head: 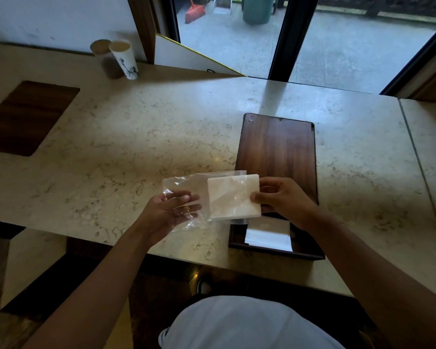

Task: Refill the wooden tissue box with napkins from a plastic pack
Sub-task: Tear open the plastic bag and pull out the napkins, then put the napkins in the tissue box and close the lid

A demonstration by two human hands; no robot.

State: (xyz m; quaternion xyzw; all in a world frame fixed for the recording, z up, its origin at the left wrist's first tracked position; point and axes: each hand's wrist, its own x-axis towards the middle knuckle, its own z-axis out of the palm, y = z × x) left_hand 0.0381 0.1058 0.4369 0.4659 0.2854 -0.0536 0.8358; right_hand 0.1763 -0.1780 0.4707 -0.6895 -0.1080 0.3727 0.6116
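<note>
A clear plastic pack (179,183) is held above the marble counter by my left hand (171,212), fingers pinching its empty left part. A white stack of napkins (233,197) sits in the pack's right end, gripped at its right edge by my right hand (282,200). Below it lies the open wooden tissue box (275,250), with white napkins (268,235) inside. The box's dark wooden lid (276,144) stretches away behind it on the counter.
The marble counter (136,137) has a dark wooden mat (28,117) at the far left and two tall cups (124,59) at the back. A glass door with a dark frame (285,39) stands beyond. The counter's front edge runs just below the box.
</note>
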